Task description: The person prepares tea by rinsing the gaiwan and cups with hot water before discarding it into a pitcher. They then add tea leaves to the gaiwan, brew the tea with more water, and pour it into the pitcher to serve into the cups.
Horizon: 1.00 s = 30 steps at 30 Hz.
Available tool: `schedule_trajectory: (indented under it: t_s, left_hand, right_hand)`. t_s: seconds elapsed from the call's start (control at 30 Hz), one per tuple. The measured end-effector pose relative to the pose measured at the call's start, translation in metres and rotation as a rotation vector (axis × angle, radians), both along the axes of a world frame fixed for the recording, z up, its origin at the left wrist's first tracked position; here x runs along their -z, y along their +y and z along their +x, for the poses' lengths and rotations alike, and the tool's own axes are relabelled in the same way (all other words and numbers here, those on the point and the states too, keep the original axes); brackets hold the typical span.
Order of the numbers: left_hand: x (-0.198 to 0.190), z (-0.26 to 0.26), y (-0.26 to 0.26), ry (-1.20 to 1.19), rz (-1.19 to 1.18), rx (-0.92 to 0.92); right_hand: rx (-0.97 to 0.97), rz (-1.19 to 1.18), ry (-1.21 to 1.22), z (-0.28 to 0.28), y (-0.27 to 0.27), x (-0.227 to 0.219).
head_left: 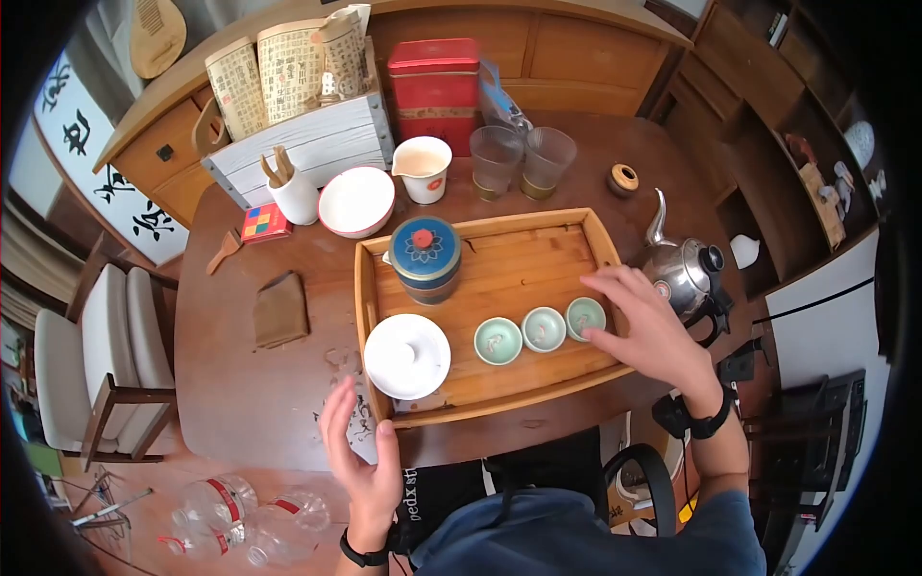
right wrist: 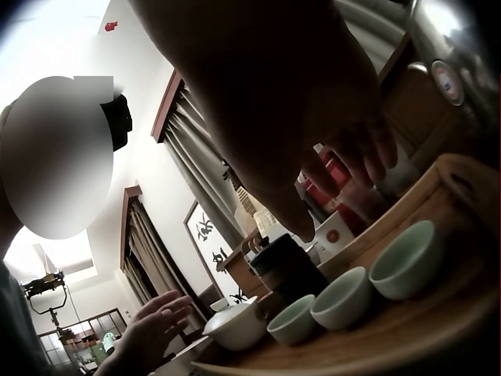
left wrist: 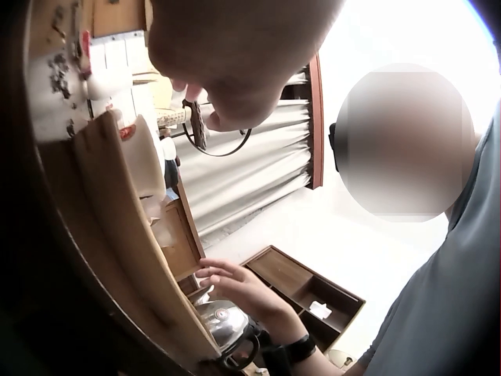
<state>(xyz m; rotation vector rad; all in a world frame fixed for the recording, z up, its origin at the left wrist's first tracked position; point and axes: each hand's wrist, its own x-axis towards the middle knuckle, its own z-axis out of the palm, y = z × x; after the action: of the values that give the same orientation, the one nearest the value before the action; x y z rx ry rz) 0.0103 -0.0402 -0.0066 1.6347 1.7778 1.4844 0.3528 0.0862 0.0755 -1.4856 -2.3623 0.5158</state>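
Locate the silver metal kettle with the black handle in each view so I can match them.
Head: kettle, right side, mid-height.
Left wrist: kettle, bottom, left of centre.
Right wrist: kettle, upper-right corner, partly cut off.
Shared landmark: the rectangular light-brown wooden tray.

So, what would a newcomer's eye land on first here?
Probably the three pale green cups in a row on the wooden tray, with the open right hand close by the rightmost one. Then the blue pot in the tray's far left corner, and the red tin at the back of the table.
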Motion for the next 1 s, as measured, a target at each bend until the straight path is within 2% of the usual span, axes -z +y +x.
schedule_trajectory:
  t_s: [0.2, 0.37, 0.43, 0.53, 0.63, 0.87, 1.0]
  left_hand:
    - [-0.015, 0.028, 0.0, 0.021, 0.053, 0.174]
    - [-0.02, 0.071, 0.004, -0.115, -0.079, 0.423]
    - [-0.021, 0.089, 0.006, -0.082, -0.122, 0.458]
    - [-0.015, 0.105, 0.011, -0.108, -0.22, 0.414]
    - [-0.013, 0.109, 0.017, -0.243, -0.329, 0.416]
    - [0.005, 0.111, 0.027, -0.402, -0.386, 0.433]
    - [-0.014, 0.112, 0.021, -0.293, -0.346, 0.443]
  right_hand:
    - [-0.025, 0.091, -0.109, 0.02, -0.017, 0.034]
    - [-0.02, 0.116, -0.065, 0.015, -0.017, 0.046]
    - [-0.013, 0.128, -0.034, 0.014, -0.014, 0.054]
    - [-0.004, 0.133, -0.012, 0.01, -0.011, 0.061]
    - [-0.009, 0.131, 0.001, 0.006, -0.01, 0.065]
    - [-0.058, 0.091, 0.025, 0.013, -0.009, 0.063]
    - [-0.026, 0.121, 0.044, 0.012, -0.012, 0.055]
